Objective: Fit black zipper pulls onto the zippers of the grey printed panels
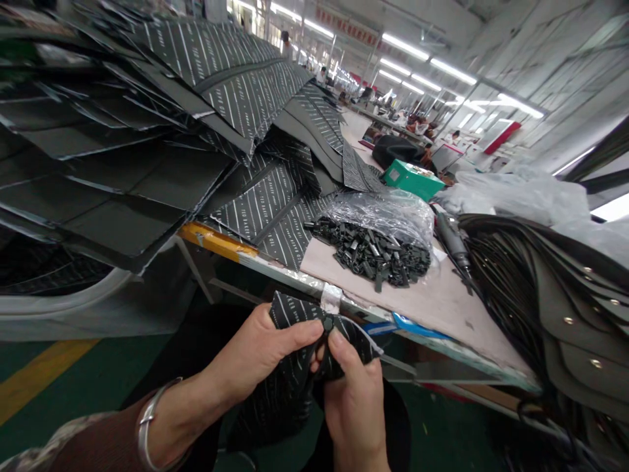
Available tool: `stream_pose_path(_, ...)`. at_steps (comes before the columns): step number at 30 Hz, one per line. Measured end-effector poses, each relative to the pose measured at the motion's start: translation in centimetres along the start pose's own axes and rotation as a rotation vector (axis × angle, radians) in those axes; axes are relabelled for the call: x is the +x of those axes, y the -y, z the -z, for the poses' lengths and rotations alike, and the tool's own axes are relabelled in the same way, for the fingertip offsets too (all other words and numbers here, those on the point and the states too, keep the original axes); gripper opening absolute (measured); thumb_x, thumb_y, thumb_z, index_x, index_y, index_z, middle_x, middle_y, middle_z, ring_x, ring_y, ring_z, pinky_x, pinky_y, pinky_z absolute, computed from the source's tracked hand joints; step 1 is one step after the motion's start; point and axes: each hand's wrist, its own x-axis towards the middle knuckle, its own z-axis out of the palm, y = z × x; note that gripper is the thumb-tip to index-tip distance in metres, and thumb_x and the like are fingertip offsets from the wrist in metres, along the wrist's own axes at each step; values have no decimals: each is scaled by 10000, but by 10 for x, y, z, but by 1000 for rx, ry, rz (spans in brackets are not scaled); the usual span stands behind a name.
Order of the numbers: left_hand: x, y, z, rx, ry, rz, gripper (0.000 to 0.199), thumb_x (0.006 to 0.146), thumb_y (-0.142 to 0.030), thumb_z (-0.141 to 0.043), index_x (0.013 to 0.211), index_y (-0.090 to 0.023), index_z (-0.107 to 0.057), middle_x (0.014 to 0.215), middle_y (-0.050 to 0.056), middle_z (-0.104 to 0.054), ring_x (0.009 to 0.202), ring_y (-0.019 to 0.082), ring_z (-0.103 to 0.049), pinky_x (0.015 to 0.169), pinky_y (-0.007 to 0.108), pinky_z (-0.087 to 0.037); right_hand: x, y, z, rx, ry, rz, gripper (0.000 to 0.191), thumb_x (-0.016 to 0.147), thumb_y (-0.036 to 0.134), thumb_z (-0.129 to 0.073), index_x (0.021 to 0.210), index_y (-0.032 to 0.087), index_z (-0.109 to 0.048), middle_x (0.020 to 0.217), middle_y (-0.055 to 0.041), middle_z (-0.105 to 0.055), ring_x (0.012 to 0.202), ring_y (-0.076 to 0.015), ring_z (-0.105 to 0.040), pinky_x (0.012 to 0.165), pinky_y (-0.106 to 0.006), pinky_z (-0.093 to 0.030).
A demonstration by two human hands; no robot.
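Observation:
Below the table edge, my left hand [255,351] and my right hand [356,387] pinch a dark lining fabric piece [295,311] with white stripes and lettering. Both thumbs press close together on a small dark part [328,322] at the fabric's upper edge; it looks like a zipper slider. Folds of the fabric hang down over my lap, and most of my fingertips are hidden behind it. On the table just beyond lies a clear plastic bag [378,208], its mouth open towards me, with a heap of small dark metal pieces [381,255] spilling out.
Large stacks of grey panels [113,210] and printed lining panels [236,78] fill the left. At right are a grey handheld tool [452,239] and layered flaps with metal snaps [565,321]. A green box [413,179] stands behind the bag. People work far back.

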Motion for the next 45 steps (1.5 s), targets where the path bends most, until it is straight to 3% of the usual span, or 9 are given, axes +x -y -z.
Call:
stream_pose_path(4,-23,9,25,172,57,53,267,816,-379,-770,979,-168,-766,929,28,-757,855,193,-660,778,252,-514,-17,-6,28,-237,2,-37,328,723,438,-837,942,200,-784,876,-47,-780,802,-224,-704,775,-311,-571)
stream_pose_path(7,-39,26,35,224,90,79,290,862,-409,-715,1020,-172,-772,961,36,-759,878,212,-663,817,281,-516,-33,-16,42,-344,-42,-84,374,677,492,-858,876,179,-808,799,-67,-792,746,-245,-718,704,-311,-574)
stream_pose_path(10,-45,37,32,165,33,95,310,857,-447,-714,959,-161,-773,910,37,-756,815,200,-657,762,274,-522,-40,-21,47,-315,-105,-88,411,632,541,-873,837,190,-813,775,-65,-799,708,-236,-717,676,-305,-577)
stream_pose_path(13,-39,31,20,65,-7,84,336,770,-456,-802,908,-152,-771,854,27,-754,766,173,-645,689,231,-509,-34,-14,44,-281,-76,-74,363,601,480,-911,818,205,-816,763,-44,-799,682,-209,-710,645,-274,-579)
stream_pose_path(17,-21,5,3,-18,-74,119,308,714,-387,-859,875,-137,-780,824,36,-775,748,166,-659,713,240,-521,-14,5,32,-229,38,-102,280,662,373,-900,869,205,-817,819,-50,-807,718,-222,-732,682,-306,-610)
stream_pose_path(22,-6,-13,-10,-55,-132,80,248,716,-290,-853,907,-145,-791,827,48,-791,786,187,-690,751,265,-539,-1,10,20,-243,-49,-58,264,696,359,-885,888,195,-810,829,-46,-805,727,-221,-736,718,-324,-617)
stream_pose_path(30,-6,-12,-14,-189,-128,61,105,681,-197,-839,739,-129,-783,689,28,-754,653,140,-663,638,204,-544,0,6,17,-180,-26,-57,206,670,345,-894,772,194,-799,707,-8,-770,608,-163,-686,600,-241,-582)
stream_pose_path(34,-8,-10,-14,-250,-124,75,151,649,-209,-862,634,-121,-740,603,5,-707,519,103,-613,538,180,-517,-2,8,14,-119,18,-71,173,681,326,-885,725,188,-789,681,-8,-764,578,-131,-662,582,-204,-561)
stream_pose_path(45,-10,-5,-11,-182,-119,65,160,667,-246,-842,738,-121,-773,622,24,-709,530,139,-626,575,245,-539,-5,5,15,-69,19,-99,176,676,310,-881,740,177,-786,679,-17,-763,571,-142,-664,570,-216,-566)
